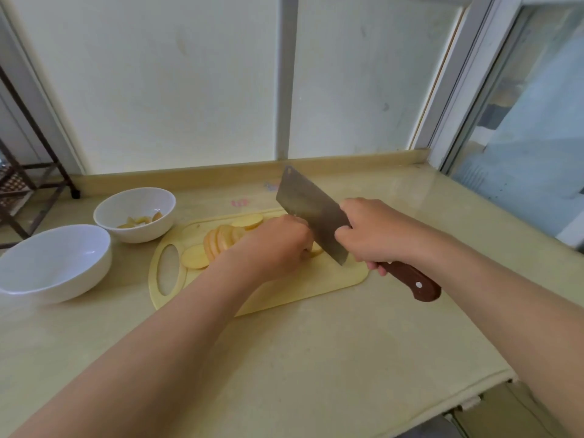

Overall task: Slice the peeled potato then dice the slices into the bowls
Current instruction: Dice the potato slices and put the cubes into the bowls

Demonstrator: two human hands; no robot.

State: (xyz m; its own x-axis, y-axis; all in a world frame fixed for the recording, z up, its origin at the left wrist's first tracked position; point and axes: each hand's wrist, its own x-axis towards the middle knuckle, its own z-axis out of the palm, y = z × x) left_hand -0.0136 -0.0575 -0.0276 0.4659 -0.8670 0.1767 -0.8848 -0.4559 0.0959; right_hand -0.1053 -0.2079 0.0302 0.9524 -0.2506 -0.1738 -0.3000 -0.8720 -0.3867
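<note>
A wide white ceramic bowl point(57, 263) and a smaller white bowl point(136, 210) holding potato pieces point(139, 221) stood left of the pale cutting board point(300, 286), where round yellow slices point(221, 238) lay. The left hand point(275, 245) curled over the uncut potato end point(317, 249); the right hand point(369, 232) gripped a brown-handled steel cleaver point(311, 208).

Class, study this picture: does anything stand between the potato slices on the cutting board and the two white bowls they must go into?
Nothing visible does. The round yellow potato slices lie on the pale wooden cutting board; the empty white bowl and the white bowl holding pieces sit left of it, only bare counter between.
</note>
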